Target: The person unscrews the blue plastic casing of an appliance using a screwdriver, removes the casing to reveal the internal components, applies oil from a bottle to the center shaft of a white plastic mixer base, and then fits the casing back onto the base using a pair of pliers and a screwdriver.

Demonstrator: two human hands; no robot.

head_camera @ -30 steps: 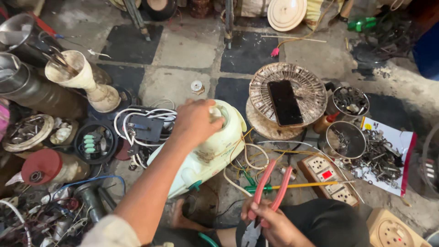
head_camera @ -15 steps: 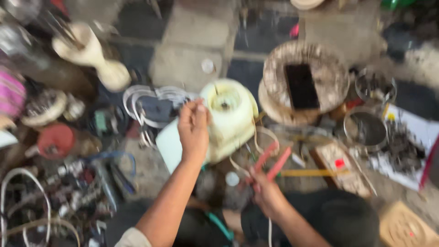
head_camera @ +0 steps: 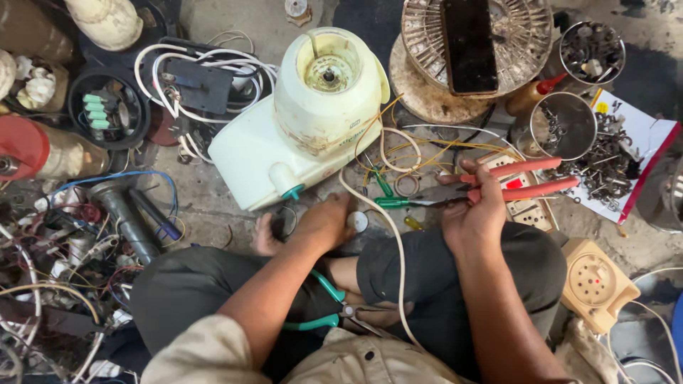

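Right hand (head_camera: 475,213) gripping red-handled pliers (head_camera: 512,179), left hand (head_camera: 324,222) curled on the floor (head_camera: 213,206) beside a white cord (head_camera: 388,235), cream mixer base (head_camera: 299,121) just ahead.

The left hand (head_camera: 324,224) covers whatever its fingers grip — unreadable. The right hand (head_camera: 473,213) hides the red-handled pliers' (head_camera: 523,178) pivot — jaw state unclear. Grey metal pot (head_camera: 665,192) cut off at the right edge.

White sheet with red edge (head_camera: 644,135) at right under metal bits, small yellow label (head_camera: 602,107) on it
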